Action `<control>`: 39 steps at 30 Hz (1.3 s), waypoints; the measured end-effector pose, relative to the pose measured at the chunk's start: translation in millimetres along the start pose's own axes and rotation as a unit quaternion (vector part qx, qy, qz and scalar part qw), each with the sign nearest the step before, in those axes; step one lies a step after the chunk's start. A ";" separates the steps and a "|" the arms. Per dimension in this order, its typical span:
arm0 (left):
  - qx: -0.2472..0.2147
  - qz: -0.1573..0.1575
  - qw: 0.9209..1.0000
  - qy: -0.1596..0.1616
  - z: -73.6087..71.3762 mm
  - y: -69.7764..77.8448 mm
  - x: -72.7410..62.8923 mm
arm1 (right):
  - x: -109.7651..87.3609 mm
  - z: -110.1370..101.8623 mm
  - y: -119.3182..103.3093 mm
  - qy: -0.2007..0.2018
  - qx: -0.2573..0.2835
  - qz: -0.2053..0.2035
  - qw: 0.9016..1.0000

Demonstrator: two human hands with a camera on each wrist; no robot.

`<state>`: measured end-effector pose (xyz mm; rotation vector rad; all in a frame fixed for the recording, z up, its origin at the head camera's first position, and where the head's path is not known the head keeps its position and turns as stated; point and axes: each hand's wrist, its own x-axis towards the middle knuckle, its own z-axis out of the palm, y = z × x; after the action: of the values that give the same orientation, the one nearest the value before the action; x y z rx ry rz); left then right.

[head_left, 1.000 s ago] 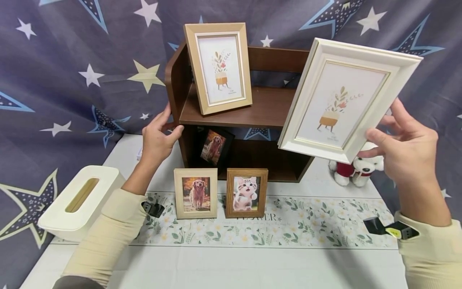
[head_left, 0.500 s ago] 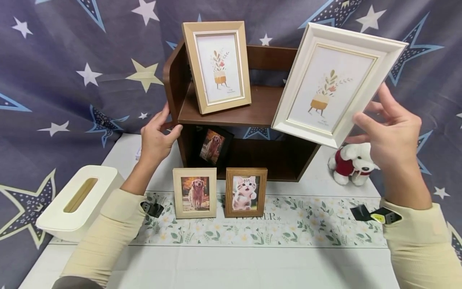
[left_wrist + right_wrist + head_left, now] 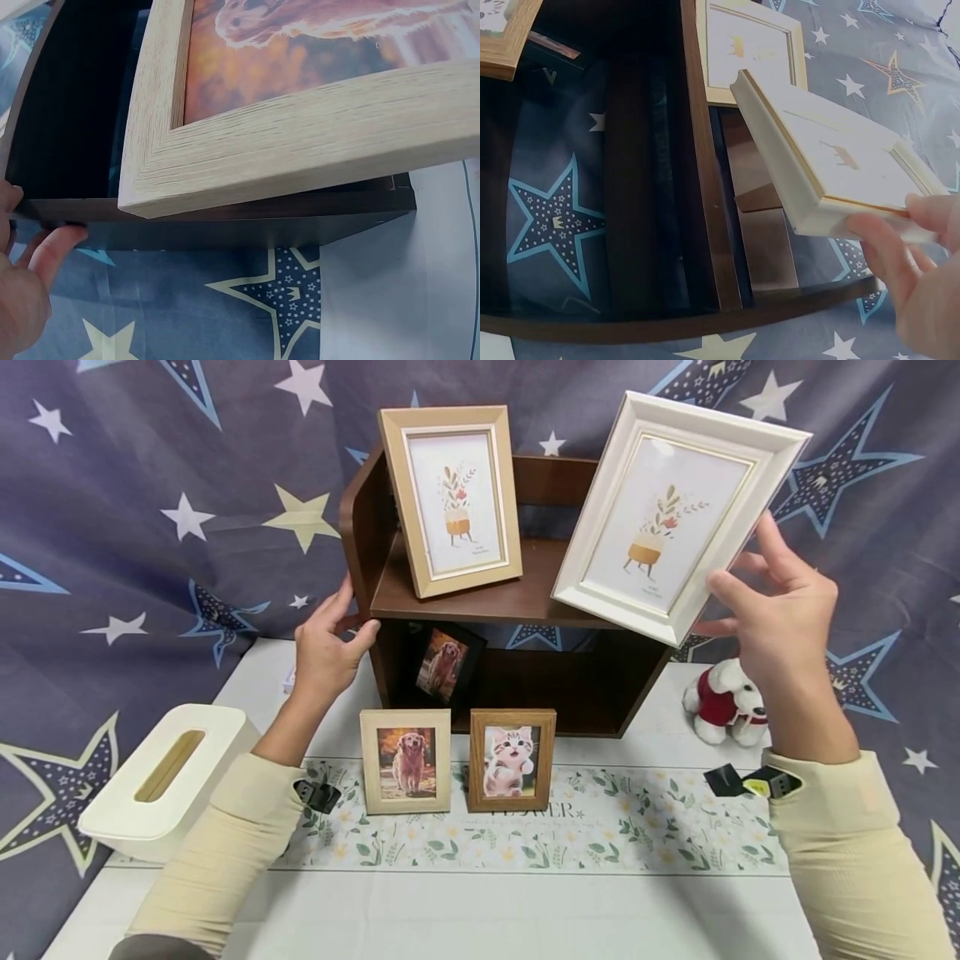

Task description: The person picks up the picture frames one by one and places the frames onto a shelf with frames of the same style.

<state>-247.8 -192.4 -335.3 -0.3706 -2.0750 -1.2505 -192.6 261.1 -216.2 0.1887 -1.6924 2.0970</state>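
Observation:
My right hand [image 3: 787,610] holds a white picture frame [image 3: 682,518] by its lower right side, tilted, over the right part of the brown shelf's [image 3: 487,606] upper board. In the right wrist view the thumb and fingers pinch the frame's edge. At the shelf's left side panel, my left hand [image 3: 326,643] grips the edge, thumb toward the front. A tan picture frame [image 3: 461,502] with a similar potted-plant print stands on the upper board at the left. Whether the white frame touches the shelf cannot be seen.
A black frame [image 3: 465,664] with a dog picture leans inside the lower compartment. In front stand a pale wood frame [image 3: 407,806] and a brown wood frame [image 3: 476,760]. A white tissue box [image 3: 217,727] is at left, a plush dog [image 3: 716,706] at right.
My right hand has carried the white frame left and slightly upward, from beyond the shelf's right side to over its upper board. The left hand has stayed on the side panel.

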 end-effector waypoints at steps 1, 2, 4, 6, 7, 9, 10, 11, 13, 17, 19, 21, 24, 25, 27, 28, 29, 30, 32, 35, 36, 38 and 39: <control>-0.001 0.001 1.000 0.000 0.0 0.2 -0.2 | 0.9 1.4 0.7 0.003 0.001 0.002 1.000; -0.002 0.002 1.000 0.000 0.1 0.1 -0.4 | 2.0 3.2 1.5 0.006 -0.001 0.003 1.000; -0.004 0.003 1.000 0.001 0.0 -0.1 -0.7 | 3.9 6.5 3.3 0.011 -0.008 0.003 1.000; -0.004 0.005 1.000 0.001 0.1 -0.5 -0.9 | 5.6 9.5 5.2 0.012 -0.015 0.001 1.000; -0.004 0.005 1.000 0.002 0.2 -0.6 -1.0 | 6.7 11.0 6.3 0.011 -0.017 -0.001 1.000; -0.004 0.006 1.000 0.003 0.2 -1.4 -1.0 | 8.6 13.5 8.4 0.013 -0.023 -0.003 1.000; -0.004 0.007 1.000 0.002 0.2 -1.6 -1.0 | 9.5 14.6 9.4 0.014 -0.023 -0.003 1.000; -0.003 0.008 1.000 0.002 0.2 -1.8 -0.9 | 10.3 15.6 10.2 0.016 -0.025 -0.003 1.000; 0.001 0.008 1.000 0.002 0.2 -1.8 -0.9 | 11.8 17.5 12.0 0.022 -0.032 -0.003 0.999; 0.002 0.011 1.000 0.002 0.1 -1.8 -0.8 | 13.7 21.2 16.2 0.031 -0.050 -0.005 0.998; 0.000 0.011 1.000 0.001 0.2 -2.0 -0.8 | 14.3 23.2 18.6 0.033 -0.056 -0.007 0.998; -0.005 0.011 1.000 0.001 0.3 -2.1 -0.7 | 14.7 24.9 20.6 0.036 -0.063 -0.008 0.997; -0.007 0.009 1.000 0.000 0.6 -1.8 -0.8 | 16.2 28.2 23.0 0.045 -0.063 -0.009 0.997; -0.007 0.009 1.000 0.000 0.7 -1.7 -0.7 | 16.7 29.5 23.6 0.048 -0.065 -0.010 0.997; -0.007 0.009 1.000 0.000 0.6 -1.5 -0.7 | 17.7 32.4 24.7 0.057 -0.068 -0.011 0.996; -0.006 0.009 1.000 0.001 0.6 -1.6 -0.8 | 18.1 34.1 25.3 0.061 -0.071 -0.011 0.996; -0.006 0.009 1.000 0.001 0.4 -1.6 -0.7 | 18.3 35.8 25.6 0.066 -0.076 -0.011 0.995; -0.006 0.010 1.000 0.001 0.3 -1.6 -0.6 | 18.4 37.6 25.8 0.070 -0.081 -0.010 0.994; -0.006 0.011 1.000 0.001 0.1 -1.7 -0.4 | 18.1 41.4 25.9 0.078 -0.097 -0.007 0.992; -0.009 0.010 1.000 0.002 0.3 -1.5 -0.1 | 17.7 47.1 25.6 0.091 -0.130 -0.004 0.987; -0.010 0.009 1.000 0.002 0.4 -1.6 -0.1 | 17.6 49.3 25.6 0.094 -0.140 -0.005 0.986; -0.012 0.008 1.000 0.002 0.4 -1.2 -0.4 | 18.1 53.3 25.9 0.102 -0.161 -0.005 0.982; -0.012 0.008 1.000 0.002 0.4 -1.2 -0.5 | 18.6 55.2 26.3 0.106 -0.172 -0.005 0.979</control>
<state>-248.2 -192.6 -336.6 -0.3941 -2.0519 -1.2675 -229.2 208.8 -219.5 -0.1278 -1.8777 1.7118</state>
